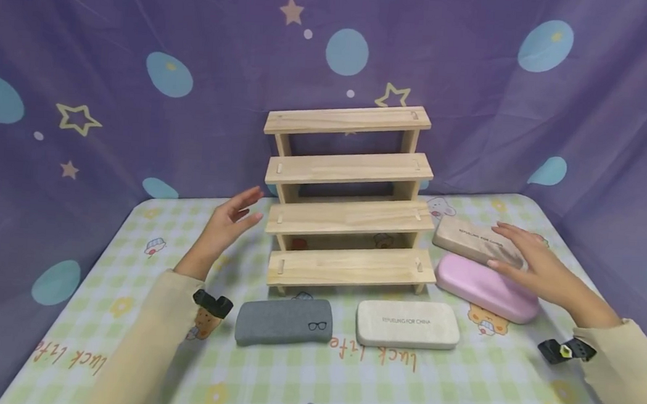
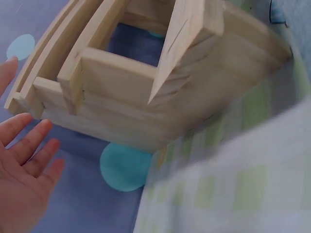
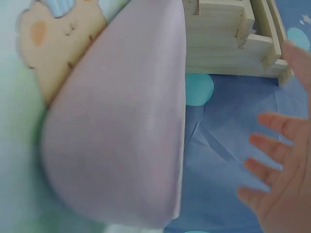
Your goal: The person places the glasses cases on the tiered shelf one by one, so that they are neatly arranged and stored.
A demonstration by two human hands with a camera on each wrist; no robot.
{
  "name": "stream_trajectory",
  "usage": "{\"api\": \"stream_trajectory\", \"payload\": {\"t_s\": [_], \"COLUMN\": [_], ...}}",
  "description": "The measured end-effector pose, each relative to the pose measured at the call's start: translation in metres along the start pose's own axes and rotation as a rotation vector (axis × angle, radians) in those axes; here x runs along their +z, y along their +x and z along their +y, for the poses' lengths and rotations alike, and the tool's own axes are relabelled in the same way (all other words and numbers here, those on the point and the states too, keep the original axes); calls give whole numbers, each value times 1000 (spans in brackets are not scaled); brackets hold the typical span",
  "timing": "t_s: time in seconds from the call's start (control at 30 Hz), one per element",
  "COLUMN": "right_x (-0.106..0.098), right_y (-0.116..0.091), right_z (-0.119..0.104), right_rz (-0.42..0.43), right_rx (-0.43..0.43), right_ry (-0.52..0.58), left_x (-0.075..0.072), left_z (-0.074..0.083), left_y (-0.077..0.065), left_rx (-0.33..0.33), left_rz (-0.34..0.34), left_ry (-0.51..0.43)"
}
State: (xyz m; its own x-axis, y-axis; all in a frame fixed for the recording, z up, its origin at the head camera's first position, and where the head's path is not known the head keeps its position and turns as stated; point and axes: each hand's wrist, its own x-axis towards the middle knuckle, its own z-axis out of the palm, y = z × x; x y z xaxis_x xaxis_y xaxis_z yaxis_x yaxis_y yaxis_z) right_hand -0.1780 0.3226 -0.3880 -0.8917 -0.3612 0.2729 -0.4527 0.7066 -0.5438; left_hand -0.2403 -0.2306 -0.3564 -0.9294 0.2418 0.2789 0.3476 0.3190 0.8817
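My left hand (image 1: 224, 228) is held in the air beside the left side of a four-step wooden display stand (image 1: 350, 218), fingers spread and slightly bent, holding nothing. Over on the right, my right hand (image 1: 544, 268) is above a beige glasses case (image 1: 468, 238) and a pink glasses case (image 1: 479, 286). In the right wrist view its fingers (image 3: 272, 145) are extended and apart from the pink case (image 3: 121, 121); the beige one does not show there. A grey glasses case (image 1: 277, 326) and a white glasses case (image 1: 407, 334) lie in front of the stand.
A green checked cloth (image 1: 268, 384) with cartoon prints covers the table. Behind it hangs a purple curtain (image 1: 227, 48) with stars and blue dots, close to the stand's back. The beige and pink cases lie side by side, right of the stand.
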Motion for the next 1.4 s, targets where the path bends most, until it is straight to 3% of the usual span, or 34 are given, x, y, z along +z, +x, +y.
{"api": "stream_trajectory", "payload": {"t_s": [0.4, 0.67, 0.9, 1.2, 1.4], "right_x": [3, 4, 4, 8, 9], "right_y": [-38, -41, -30, -19, -12], "right_z": [21, 36, 56, 74, 80], "right_rz": [55, 55, 104, 84, 55], "right_rx": [-96, -154, -43, 33, 166], "right_ry": [242, 432, 594, 600, 606], "left_x": [18, 26, 28, 28, 27], "left_z": [-6, -12, -15, -18, -21], "left_y": [2, 5, 6, 6, 5], "left_rx": [-40, -37, -70, -94, -96], "left_rz": [-14, -16, -12, -10, -10], "left_ry": [-170, -221, -222, -242, -245]}}
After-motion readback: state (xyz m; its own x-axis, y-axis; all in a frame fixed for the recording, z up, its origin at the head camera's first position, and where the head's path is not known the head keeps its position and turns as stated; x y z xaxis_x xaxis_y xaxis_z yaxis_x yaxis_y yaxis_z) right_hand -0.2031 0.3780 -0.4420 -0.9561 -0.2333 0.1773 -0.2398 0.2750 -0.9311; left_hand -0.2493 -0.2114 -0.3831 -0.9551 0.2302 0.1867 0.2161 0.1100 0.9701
